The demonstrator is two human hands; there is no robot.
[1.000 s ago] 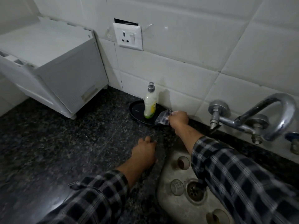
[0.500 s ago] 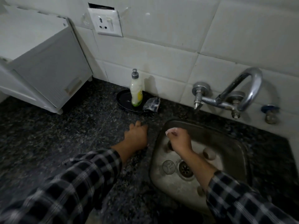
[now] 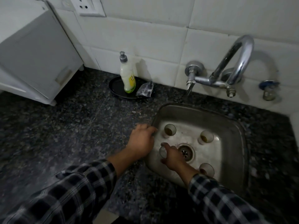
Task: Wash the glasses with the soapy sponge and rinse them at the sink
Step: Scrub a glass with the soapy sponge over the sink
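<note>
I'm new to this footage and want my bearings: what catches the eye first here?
Four glasses stand in the sink; the right hand grips the glass left of the drain. The left hand rests on the sink's left rim. By the wall, the soapy sponge lies beside a soap bottle on a black dish.

My two hands [image 3: 142, 141] [image 3: 174, 156], four glasses [image 3: 170, 130] [image 3: 206, 136] [image 3: 163, 151] [image 3: 207, 169], one sponge [image 3: 145, 89], one soap bottle [image 3: 127, 78], one black dish [image 3: 115, 85], one sink [image 3: 233, 126], one tap [image 3: 233, 65], one wall socket [image 3: 90, 7]
</note>
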